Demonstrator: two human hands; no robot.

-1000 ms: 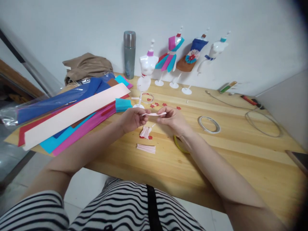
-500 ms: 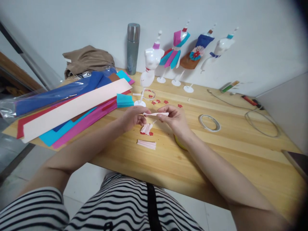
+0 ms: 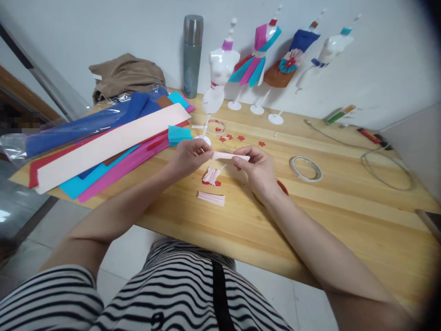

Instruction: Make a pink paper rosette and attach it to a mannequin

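My left hand (image 3: 189, 156) and my right hand (image 3: 257, 168) are both pinched on a narrow pale pink paper strip (image 3: 229, 156), held level just above the wooden table (image 3: 337, 216). The left fingers close on its left end, the right fingers on its right end. Directly below the strip lies a small pleated pink piece with red bits (image 3: 211, 176). Nearer to me sits a little stack of pink strips (image 3: 211, 198). A bare white mannequin on a stand (image 3: 216, 82) rises just behind my hands.
Long coloured paper sheets (image 3: 103, 142) fan out at the left. Three dressed mini mannequins (image 3: 262, 55) and a steel flask (image 3: 191, 55) line the wall. A tape roll (image 3: 305, 168) lies to the right, red paper flowers (image 3: 237, 137) behind, a cable (image 3: 386, 170) far right, brown cloth (image 3: 126, 76) back left.
The view has tilted down, so everything sits higher in the frame. Both hands keep their pinch on the strip and have shifted slightly right and up; the right hand now uncovers something red beneath it.
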